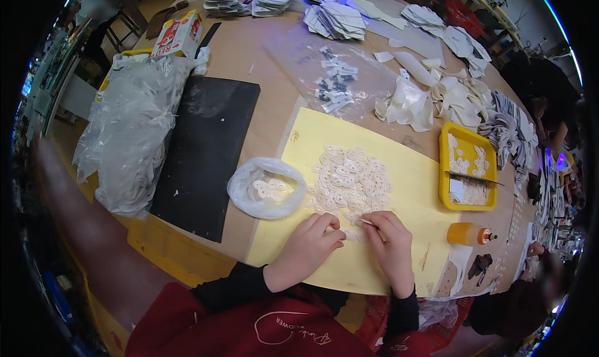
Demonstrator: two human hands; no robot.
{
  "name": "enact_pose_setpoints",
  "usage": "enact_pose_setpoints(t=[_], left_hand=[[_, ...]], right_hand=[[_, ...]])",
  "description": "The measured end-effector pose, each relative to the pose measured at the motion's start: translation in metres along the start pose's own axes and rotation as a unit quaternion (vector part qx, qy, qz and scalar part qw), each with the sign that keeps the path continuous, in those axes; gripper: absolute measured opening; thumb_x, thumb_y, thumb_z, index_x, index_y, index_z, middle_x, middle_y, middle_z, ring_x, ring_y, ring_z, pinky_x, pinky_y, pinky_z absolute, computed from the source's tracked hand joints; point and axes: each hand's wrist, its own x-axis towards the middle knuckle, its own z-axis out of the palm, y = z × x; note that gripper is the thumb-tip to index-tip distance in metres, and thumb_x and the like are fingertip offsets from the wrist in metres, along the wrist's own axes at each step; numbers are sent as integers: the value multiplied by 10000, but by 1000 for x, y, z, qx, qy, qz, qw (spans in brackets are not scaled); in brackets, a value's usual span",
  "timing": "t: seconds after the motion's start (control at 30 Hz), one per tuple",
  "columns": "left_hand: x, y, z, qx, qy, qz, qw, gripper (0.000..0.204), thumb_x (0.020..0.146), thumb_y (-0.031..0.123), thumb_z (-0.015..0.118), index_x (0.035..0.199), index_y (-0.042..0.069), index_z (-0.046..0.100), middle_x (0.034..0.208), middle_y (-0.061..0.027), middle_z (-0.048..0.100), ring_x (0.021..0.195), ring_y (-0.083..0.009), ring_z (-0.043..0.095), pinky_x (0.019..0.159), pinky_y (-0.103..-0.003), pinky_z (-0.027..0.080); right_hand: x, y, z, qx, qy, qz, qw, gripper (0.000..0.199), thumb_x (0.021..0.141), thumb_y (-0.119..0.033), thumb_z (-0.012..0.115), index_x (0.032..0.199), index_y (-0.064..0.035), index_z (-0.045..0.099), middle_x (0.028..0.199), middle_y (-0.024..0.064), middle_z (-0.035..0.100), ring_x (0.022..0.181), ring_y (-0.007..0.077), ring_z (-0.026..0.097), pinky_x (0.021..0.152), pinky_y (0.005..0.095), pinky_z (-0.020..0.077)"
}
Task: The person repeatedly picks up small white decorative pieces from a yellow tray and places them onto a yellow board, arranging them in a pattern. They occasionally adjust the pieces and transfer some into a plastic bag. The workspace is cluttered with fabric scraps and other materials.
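Observation:
On a yellow board [412,170] lies a loose heap of small cream oval cut-outs [352,179] with openings in them. My left hand [309,248] is at the heap's near left edge, fingers curled and thumb pressed in; whatever they hold is hidden. My right hand [390,241] is at the near right edge, thumb and forefinger pinched on a small pale cut-out seen edge-on. A few cut-outs lie on the board between my hands. Left of the heap, a white plastic bag [240,191] stands with its mouth spread, several cut-outs inside.
A yellow tray [444,188] with pale pieces and an orange-filled bottle [462,233] stand to the right. Leftward lie a black mat [203,151] and a large clear plastic bag [134,129]. Fabric pieces [409,104] and stacked white panels [335,20] lie beyond. People work at the right.

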Motion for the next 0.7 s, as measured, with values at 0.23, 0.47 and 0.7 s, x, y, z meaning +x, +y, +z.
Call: enact_pose_setpoints(t=[0.23, 0.47, 0.7], left_hand=[[3, -1, -4, -9, 2, 8, 1000, 225, 832, 86, 803, 1024, 39, 696, 1082, -82, 616, 981, -262, 625, 869, -352, 535], [10, 2, -17, -391, 5, -146, 908, 344, 942, 19, 739, 1283, -6, 703, 1220, -119, 707, 1042, -178, 702, 907, -300, 581], [3, -10, -24, -477, -1, -225, 849, 213, 964, -7, 711, 1170, -55, 735, 1071, -109, 743, 981, -127, 708, 882, -265, 585]], right_hand=[[-22, -4, 3, 252, 106, 217, 937, 243, 945, 38, 700, 1187, 36, 729, 1066, 101, 711, 921, 143, 707, 807, 251, 567], [-26, -33, 31, 340, 16, 155, 927, 274, 958, 55, 684, 1230, 47, 711, 1096, 96, 689, 934, 134, 698, 826, 247, 566], [-23, -43, 46, 414, 80, 179, 889, 230, 924, 83, 724, 1152, 69, 697, 1065, 107, 687, 905, 131, 687, 805, 243, 577]])
